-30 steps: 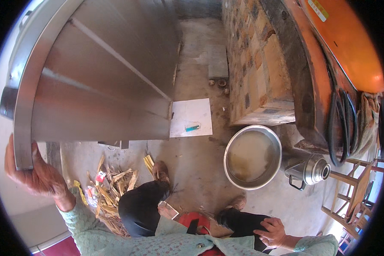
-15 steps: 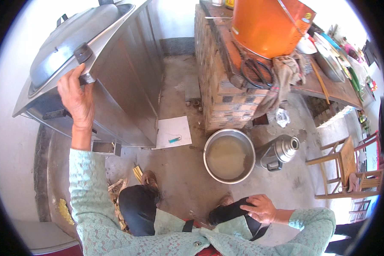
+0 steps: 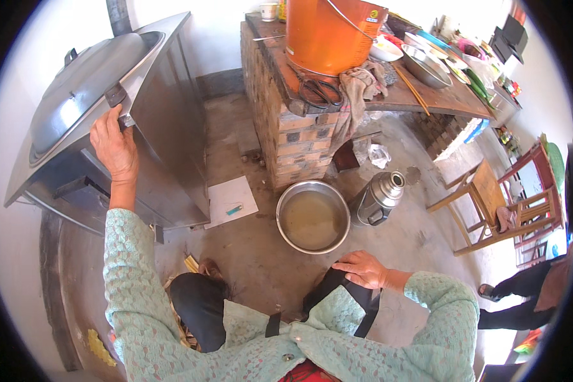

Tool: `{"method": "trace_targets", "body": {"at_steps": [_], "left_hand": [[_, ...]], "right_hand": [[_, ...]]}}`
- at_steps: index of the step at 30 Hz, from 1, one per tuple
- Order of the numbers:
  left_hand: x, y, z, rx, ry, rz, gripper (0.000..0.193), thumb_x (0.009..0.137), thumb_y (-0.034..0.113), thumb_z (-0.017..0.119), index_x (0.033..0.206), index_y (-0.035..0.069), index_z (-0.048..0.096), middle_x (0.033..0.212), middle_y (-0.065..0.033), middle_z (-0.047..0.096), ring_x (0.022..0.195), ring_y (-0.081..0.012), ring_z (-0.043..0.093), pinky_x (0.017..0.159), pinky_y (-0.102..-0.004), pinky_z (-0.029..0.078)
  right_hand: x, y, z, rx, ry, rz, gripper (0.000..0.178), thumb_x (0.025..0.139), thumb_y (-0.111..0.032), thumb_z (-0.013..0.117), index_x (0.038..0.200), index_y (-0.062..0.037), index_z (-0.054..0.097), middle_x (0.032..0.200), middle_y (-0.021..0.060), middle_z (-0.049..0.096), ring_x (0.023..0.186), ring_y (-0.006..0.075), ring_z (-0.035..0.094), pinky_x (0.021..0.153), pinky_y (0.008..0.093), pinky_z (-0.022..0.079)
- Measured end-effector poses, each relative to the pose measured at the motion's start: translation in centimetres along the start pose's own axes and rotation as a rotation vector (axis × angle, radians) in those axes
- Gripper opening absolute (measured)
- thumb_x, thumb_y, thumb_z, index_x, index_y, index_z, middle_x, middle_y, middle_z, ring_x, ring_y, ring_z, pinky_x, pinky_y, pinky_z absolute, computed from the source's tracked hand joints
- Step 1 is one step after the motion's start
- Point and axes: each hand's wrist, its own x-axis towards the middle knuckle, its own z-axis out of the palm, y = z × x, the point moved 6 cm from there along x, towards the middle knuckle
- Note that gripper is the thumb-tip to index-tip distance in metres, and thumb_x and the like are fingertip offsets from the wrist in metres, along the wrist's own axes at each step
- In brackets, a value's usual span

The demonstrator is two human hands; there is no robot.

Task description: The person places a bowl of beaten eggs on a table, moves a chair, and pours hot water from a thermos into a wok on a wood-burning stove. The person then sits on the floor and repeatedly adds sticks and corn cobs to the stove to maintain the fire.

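While the right hand lies on the knee, its grip released, the left hand grasps the steel stove by its corner, at the person's left.

At left, the stove is smooth grey metal with a dull sheen, its domed lid glossier. Farther off, rough matt brickwork sits below a glossy, plastic-looking bucket and coarse cloth rag. The basin and flask are shiny metal; right, smooth wooden chair; near, matt black cloth trousers.
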Motion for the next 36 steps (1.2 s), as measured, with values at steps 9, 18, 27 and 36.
{"method": "trace_targets", "body": {"at_steps": [9,18,27,36], "left_hand": [[-0.4,-0.6,0.5,-0.036,-0.011,0.001,0.055,0.066,0.004,0.07,0.117,0.014,0.053,0.109,-0.0057,0.054,0.105,-0.0277,0.048,0.091,-0.0395,0.037],[-0.6,-0.8,0.5,-0.042,-0.013,-0.015,0.053,0.069,0.005,0.069,0.118,0.014,0.053,0.112,-0.0038,0.054,0.109,-0.0277,0.047,0.094,-0.0402,0.036],[-0.3,0.0,0.4,-0.103,-0.028,0.039,0.051,0.072,0.004,0.065,0.121,0.01,0.05,0.114,-0.0094,0.054,0.11,-0.0307,0.046,0.097,-0.0424,0.034],[-1.5,-1.9,2.3,-0.076,-0.032,0.005,0.053,0.077,0.002,0.06,0.127,0.009,0.045,0.12,-0.0113,0.049,0.116,-0.0307,0.042,0.101,-0.0426,0.031]], "right_hand": [[0.0,0.3,0.9,-0.03,-0.022,0.107,0.044,0.088,-0.026,0.049,0.13,-0.0158,0.045,0.109,0.0115,0.053,0.1,0.0307,0.049,0.084,0.0422,0.038],[0.7,0.1,1.3,0.014,0.076,0.237,0.037,0.09,-0.028,0.046,0.125,-0.0152,0.051,0.111,0.0098,0.055,0.104,0.0302,0.05,0.088,0.0423,0.039],[1.8,0.0,2.2,-0.007,0.08,0.255,0.033,0.088,-0.029,0.048,0.115,-0.0121,0.057,0.108,0.0123,0.056,0.101,0.0324,0.052,0.087,0.0424,0.041],[2.4,0.3,2.9,-0.045,0.094,0.235,0.03,0.089,-0.029,0.047,0.112,-0.0145,0.059,0.103,0.0099,0.056,0.098,0.0305,0.053,0.082,0.0427,0.044]]}}
